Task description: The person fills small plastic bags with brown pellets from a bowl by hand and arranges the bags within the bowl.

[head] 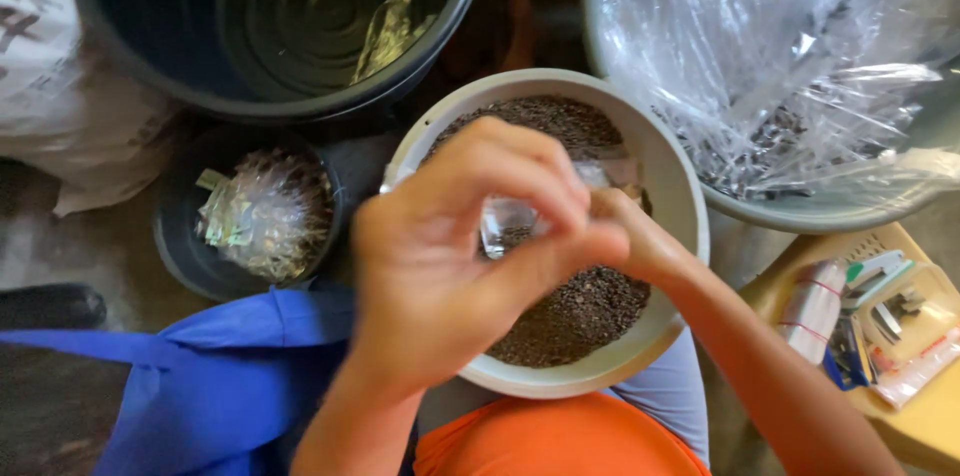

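Both hands, left (440, 266) & right (640, 241), fingers pinched shut on small clear bag (512, 221) over grey bowl (680, 186) of brown granules. Black tub (130, 46) behind bowl; dim floor (60, 246) to its left.

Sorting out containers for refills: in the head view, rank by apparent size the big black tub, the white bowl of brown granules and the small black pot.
1. Big black tub, partly cropped
2. White bowl
3. Small black pot

Left hand (440, 256) and right hand (630, 236) raised together, fingertips pinched, forearms angled inward from below.
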